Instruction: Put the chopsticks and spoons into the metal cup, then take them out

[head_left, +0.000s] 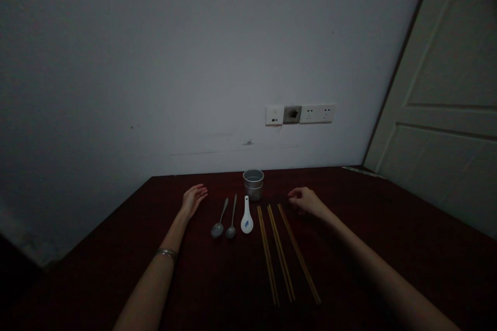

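My left hand (194, 199) is open above the table at the left, fingers stretched and holding nothing. Nearest to it lie two metal spoons, the left one (218, 228) and a slimmer one (231, 229), bowls toward me. Beside them is a white soup spoon (246, 223) with a blue mark. A round metal cup (253, 186) stands upright behind it. Three pairs of chopsticks, a left pair (267, 255), a middle pair (281, 253) and a right pair (298, 253), lie fanned out. Close to the right pair's far end is my right hand (306, 201), fingers loosely bent, empty.
All of this rests on a dark red table (186, 289) against a pale wall (174, 62). Sockets and a switch (300, 114) are set in the wall. At the right a panelled door (442, 88) meets the table's side.
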Tool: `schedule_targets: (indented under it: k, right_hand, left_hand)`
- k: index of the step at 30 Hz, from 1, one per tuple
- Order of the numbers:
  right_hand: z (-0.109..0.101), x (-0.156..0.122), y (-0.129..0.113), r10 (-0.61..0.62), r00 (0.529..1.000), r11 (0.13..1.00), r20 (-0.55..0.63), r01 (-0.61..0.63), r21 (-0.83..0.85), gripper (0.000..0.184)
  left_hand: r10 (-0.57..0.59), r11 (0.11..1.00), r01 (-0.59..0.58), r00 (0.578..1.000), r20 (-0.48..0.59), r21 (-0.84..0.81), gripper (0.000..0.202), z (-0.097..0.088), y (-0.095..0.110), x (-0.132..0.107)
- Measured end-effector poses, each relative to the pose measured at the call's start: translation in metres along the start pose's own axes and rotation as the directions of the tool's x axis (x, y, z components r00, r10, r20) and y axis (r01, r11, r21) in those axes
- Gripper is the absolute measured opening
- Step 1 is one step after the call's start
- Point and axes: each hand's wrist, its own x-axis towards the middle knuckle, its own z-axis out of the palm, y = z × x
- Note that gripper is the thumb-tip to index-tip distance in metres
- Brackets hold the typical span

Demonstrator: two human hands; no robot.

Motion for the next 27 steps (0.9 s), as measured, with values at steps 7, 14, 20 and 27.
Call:
schedule_targets:
  k: [7, 14, 20, 27]
  right_hand:
    - [0.008, -0.029, -0.017, -0.033, 0.99, 0.903, 0.136, 0.088, -0.421, 0.017]
    - [0.016, -0.044, -0.026, 0.021, 0.988, 0.797, 0.153, 0.076, -0.599, 0.027]
    - [0.021, -0.049, -0.025, 0.042, 0.987, 0.737, 0.153, 0.073, -0.672, 0.028]
    - [0.032, -0.044, -0.025, 0.053, 0.982, 0.751, 0.179, 0.079, -0.656, 0.028]
  left_hand:
    - [-0.01, 1.0, 0.011, 1.0, -0.023, 0.016, 0.02, 0.004, 0.003, -0.003]
    - [0.0, 0.999, 0.0, 1.0, -0.006, 0.038, 0.021, 0.005, 0.002, -0.003]
    - [0.01, 0.999, -0.01, 1.0, -0.003, 0.049, 0.02, 0.004, -0.001, -0.001]
    - [0.042, 0.995, -0.042, 0.999, 0.004, 0.088, 0.019, 0.004, -0.003, 0.0]
